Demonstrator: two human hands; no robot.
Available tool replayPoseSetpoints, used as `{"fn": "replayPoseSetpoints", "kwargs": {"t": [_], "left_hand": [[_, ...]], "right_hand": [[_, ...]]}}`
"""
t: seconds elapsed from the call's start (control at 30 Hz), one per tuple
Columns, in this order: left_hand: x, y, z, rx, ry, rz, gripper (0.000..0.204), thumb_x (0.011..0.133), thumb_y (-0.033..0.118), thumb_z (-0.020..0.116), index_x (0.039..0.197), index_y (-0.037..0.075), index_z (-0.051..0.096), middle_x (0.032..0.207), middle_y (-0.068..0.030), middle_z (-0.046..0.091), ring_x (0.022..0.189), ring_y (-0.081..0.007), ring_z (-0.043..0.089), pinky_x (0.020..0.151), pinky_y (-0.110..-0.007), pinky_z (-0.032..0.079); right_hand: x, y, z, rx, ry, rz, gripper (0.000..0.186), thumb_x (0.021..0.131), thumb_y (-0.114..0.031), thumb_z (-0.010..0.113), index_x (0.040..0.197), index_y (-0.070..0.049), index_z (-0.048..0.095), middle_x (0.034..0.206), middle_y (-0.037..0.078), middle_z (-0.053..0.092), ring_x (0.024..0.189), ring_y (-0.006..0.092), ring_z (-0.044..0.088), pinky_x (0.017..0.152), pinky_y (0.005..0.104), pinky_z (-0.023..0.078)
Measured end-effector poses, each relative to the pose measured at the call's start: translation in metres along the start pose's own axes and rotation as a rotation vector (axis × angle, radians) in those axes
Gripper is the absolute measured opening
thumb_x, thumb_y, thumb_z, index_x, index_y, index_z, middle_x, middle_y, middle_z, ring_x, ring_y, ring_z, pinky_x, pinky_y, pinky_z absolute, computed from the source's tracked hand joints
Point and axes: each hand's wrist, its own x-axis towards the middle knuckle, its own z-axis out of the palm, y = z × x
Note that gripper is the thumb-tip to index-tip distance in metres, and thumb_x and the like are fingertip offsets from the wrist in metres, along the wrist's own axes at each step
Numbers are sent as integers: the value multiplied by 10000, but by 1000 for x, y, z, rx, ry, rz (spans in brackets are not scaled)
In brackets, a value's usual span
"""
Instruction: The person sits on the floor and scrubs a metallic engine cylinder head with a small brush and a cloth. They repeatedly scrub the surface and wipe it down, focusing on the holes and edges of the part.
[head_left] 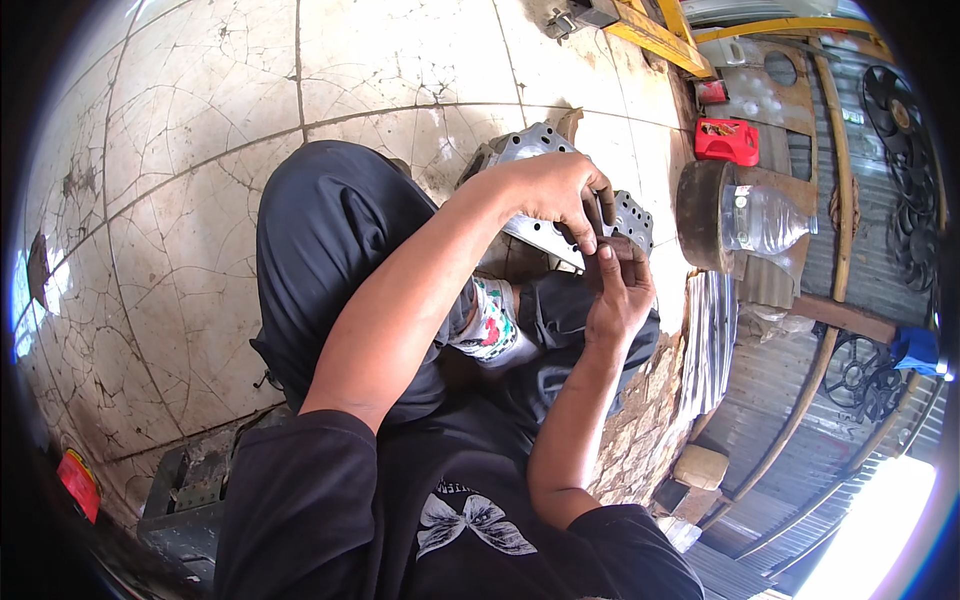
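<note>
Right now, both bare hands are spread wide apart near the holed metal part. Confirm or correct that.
Wrong on the spacing: the head view shows the left hand and right hand close together, near the holed metal part.

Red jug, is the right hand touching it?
Apart. The head view shows pale floor between the right hand and the red jug.

Metal part (525, 145) beneath left hand (552, 188) is dotted dark on silver-grey | sock (493, 322) bodyward is patterned red-green on white
</note>
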Motion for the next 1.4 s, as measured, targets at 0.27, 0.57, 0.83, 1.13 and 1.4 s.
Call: {"fn": "replayPoseSetpoints", "kwargs": {"t": [0.27, 0.57, 0.83, 1.13, 1.4], "left_hand": [[-1, 4, 3, -20, 4, -36, 399, 739, -55, 841, 1123, 1, 749, 971, -122, 804, 844, -162, 761, 793, -300, 600], [-6, 14, 6, 77, 57, -41, 305, 780, -76, 774, 1078, -12, 782, 943, -132, 799, 826, -182, 769, 746, -315, 625], [-6, 8, 4, -59, 92, -79, 273, 773, -67, 779, 1041, -17, 790, 912, -131, 798, 762, -172, 760, 680, -303, 613], [-4, 0, 4, -145, 192, -200, 258, 745, -27, 807, 1001, 14, 808, 846, -109, 788, 699, -138, 727, 642, -265, 581], [-2, -12, 0, -440, 113, -192, 404, 733, -29, 884, 1110, -59, 742, 922, -139, 791, 801, -166, 766, 708, -269, 607]], "right_hand": [[1, 7, -4, 155, 48, 24, 242, 939, -22, 772, 1154, 39, 681, 1017, 107, 751, 911, 158, 707, 814, 280, 586], [0, -7, 2, -65, -12, -47, 241, 925, 21, 772, 1137, 39, 660, 1051, 161, 771, 961, 171, 728, 858, 292, 608], [6, 7, -1, -217, 10, -224, 181, 907, 32, 786, 1062, 11, 696, 961, 118, 766, 836, 135, 724, 695, 256, 581], [6, -1, -5, -648, -71, -399, 148, 885, -5, 796, 1025, -32, 761, 907, 96, 780, 732, 146, 742, 654, 282, 566], [10, 11, -7, -705, -55, -710, 74, 867, 44, 767, 882, -18, 731, 975, 152, 793, 892, 251, 780, 786, 332, 604]]}}
